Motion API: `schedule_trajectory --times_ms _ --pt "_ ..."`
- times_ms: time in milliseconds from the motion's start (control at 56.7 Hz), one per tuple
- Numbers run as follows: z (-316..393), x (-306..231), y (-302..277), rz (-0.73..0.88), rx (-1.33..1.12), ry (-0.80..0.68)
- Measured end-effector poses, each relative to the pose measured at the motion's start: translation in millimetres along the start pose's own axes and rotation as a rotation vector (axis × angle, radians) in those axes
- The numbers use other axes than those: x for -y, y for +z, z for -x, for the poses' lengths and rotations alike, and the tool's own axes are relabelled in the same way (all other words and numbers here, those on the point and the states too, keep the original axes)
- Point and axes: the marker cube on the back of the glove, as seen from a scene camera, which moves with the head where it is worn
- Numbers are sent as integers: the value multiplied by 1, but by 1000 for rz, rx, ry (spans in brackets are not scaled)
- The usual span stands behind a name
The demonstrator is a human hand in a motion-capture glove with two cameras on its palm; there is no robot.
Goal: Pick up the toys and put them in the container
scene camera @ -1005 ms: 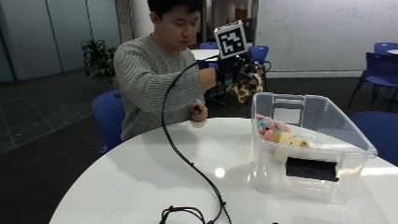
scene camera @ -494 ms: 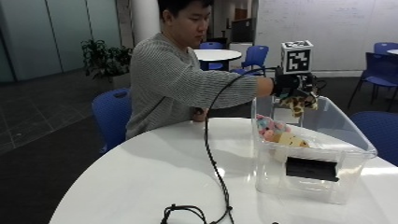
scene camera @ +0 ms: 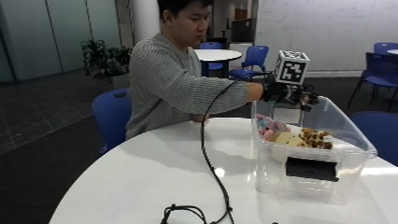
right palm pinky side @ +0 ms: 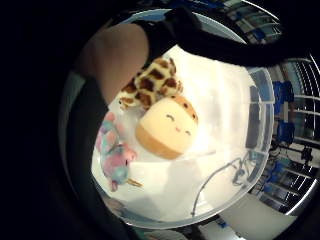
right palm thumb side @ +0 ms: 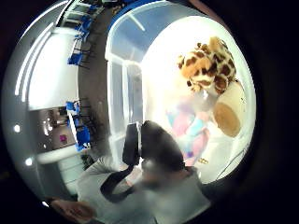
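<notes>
Toys [scene camera: 292, 134] in the clear container [scene camera: 348, 161].
Gloved right hand [scene camera: 287, 93] hovers above them, apart, holding nothing; its finger spread cannot be told.

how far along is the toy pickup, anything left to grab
Three toys lie in the clear container: a giraffe plush, a round tan plush and a pink-blue plush. The gloved right hand hangs above the container, holding nothing visible. No toys show on the table, so it looks nearly finished.

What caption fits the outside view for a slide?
Gloved right hand hovers over the clear container holding a giraffe plush, round tan plush and pink plush.
</notes>
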Motion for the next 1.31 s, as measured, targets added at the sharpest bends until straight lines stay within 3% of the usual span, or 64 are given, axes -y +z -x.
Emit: schedule_trajectory --times_ms 106,265,441,723,1005,1305 --pt "-4 -51 -14 -69 54 -27" --pt "-61 -181 -43 -207 94 -33" --pt "-110 -279 -42 -245 -48 121" --pt "-116 -349 -4 -292 -60 198" --pt "-60 -434 121 -249 13 269" --pt "-47 -465 159 -208 14 303"
